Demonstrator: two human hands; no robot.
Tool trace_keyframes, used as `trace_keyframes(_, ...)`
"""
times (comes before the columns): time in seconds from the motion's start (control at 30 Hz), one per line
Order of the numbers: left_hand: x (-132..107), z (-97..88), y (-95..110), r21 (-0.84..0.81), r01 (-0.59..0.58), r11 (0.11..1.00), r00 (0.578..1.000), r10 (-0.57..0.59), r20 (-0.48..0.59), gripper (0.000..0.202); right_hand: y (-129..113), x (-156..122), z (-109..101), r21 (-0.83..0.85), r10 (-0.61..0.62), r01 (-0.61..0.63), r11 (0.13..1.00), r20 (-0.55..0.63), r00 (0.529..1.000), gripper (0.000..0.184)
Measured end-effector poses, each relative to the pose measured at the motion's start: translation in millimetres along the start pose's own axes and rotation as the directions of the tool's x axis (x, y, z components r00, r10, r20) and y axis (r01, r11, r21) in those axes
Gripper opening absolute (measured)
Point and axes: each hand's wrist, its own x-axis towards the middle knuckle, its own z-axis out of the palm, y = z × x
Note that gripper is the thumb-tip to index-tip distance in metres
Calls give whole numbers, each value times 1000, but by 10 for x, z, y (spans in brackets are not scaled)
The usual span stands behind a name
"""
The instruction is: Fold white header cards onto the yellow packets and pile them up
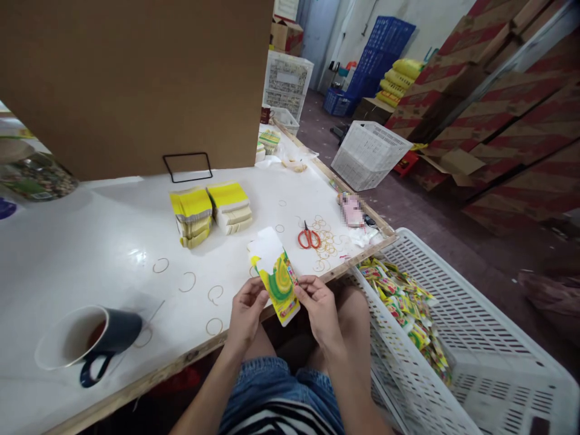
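Observation:
Between my two hands is a printed yellow-and-green carton, flat-looking, with a white flap at its far end. My left hand pinches its left edge with thumb and fingers. On the right edge, the fingers of my right hand are closed as well. The carton is held just over the table's front edge, above my lap. Two stacks of flat yellow-and-white cartons, a left stack and a right stack, lie beyond it. Red-handled scissors rest among loose rubber bands.
A white crate holding many small packets stands at my right. A dark mug with liquid is at the left front. A large cardboard sheet rises at the back. A pink phone-like item lies by the right edge.

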Motion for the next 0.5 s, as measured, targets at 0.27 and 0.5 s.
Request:
trace_keyframes(0.27, -65, 56, 22, -152, 139, 978, 937, -81, 340, 52, -6, -207, -8, 182, 137, -145, 973, 57, 989, 26)
trace_keyframes(0.5, -118, 141, 55, -145, 119, 982, 960, -77, 270, 45, -22, -302, -81, 20, 91, -92, 996, 72, 993, 28)
